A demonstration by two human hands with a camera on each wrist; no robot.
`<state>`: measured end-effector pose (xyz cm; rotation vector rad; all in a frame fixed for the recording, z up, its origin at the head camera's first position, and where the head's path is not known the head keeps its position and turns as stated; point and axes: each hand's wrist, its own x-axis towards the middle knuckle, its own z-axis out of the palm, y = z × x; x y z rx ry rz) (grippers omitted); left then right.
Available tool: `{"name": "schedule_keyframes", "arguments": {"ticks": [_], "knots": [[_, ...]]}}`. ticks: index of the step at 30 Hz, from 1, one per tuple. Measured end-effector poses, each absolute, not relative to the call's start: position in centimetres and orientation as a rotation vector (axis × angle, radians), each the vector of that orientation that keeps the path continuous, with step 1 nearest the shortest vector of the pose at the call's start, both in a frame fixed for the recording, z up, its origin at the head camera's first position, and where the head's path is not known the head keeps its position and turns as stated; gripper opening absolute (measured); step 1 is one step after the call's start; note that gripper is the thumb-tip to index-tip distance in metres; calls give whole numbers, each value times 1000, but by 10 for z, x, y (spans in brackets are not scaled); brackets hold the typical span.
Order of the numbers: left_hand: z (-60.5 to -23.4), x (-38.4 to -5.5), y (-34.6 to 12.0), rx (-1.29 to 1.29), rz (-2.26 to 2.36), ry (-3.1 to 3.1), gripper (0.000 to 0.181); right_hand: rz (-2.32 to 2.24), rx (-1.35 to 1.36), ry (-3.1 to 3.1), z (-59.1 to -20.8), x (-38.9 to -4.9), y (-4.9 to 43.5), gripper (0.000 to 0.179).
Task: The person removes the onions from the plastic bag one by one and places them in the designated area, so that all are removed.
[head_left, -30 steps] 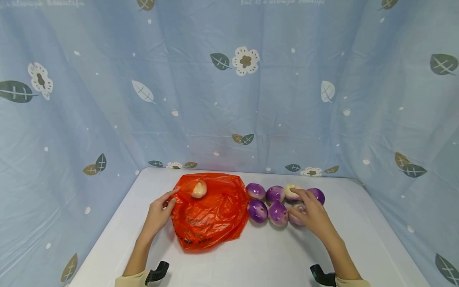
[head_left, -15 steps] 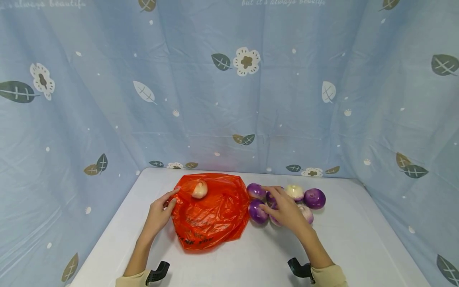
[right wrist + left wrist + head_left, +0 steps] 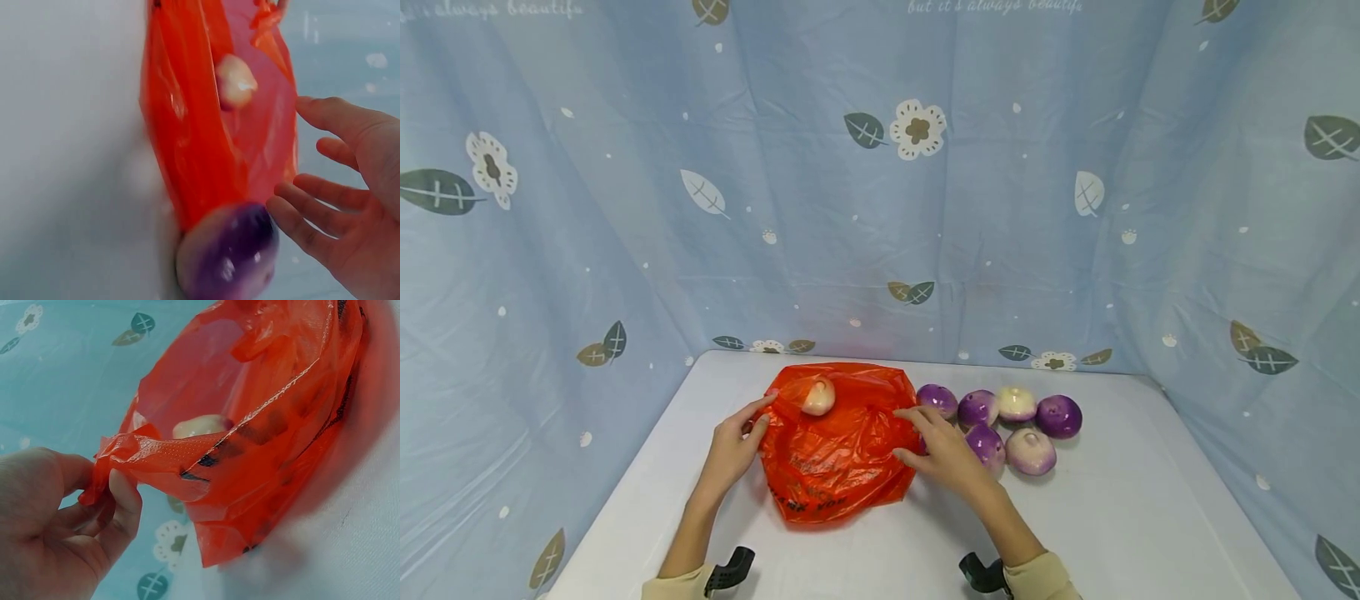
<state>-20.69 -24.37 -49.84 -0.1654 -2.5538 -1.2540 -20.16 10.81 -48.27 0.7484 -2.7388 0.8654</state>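
Note:
A red plastic bag [image 3: 842, 450] with dark lettering lies mouth open on the table. A pale onion [image 3: 818, 397] is inside the bag's mouth, partly behind the thin film. With thumb and fingers, my left hand [image 3: 730, 450] pinches the bag's left rim, as the left wrist view shows. My right hand [image 3: 951, 454] hovers at the bag's right edge, fingers spread and holding nothing. Beneath it a purple onion is mostly hidden in the head view; the right wrist view shows this purple-and-white onion [image 3: 228, 256] against the bag, near the fingertips.
Several glossy onions sit in two rows right of the bag, among them a dark purple onion [image 3: 1059, 416], a cream onion [image 3: 1017, 404] and a pale pinkish onion [image 3: 1031, 452]. A blue patterned curtain [image 3: 820, 208] hangs behind the white table [image 3: 1120, 517].
My right hand has moved left, from over the rightmost onions across the rows to the bag's right edge. My left hand stays on the rim, and the onions keep their places.

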Motion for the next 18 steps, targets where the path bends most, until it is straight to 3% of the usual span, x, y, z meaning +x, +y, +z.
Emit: {"name": "schedule_keyframes", "arguments": {"ticks": [18], "knots": [[-499,-206,-242,-181,-1257,-2568,37,875,835,-2853,-495,-214,50,57]]}}
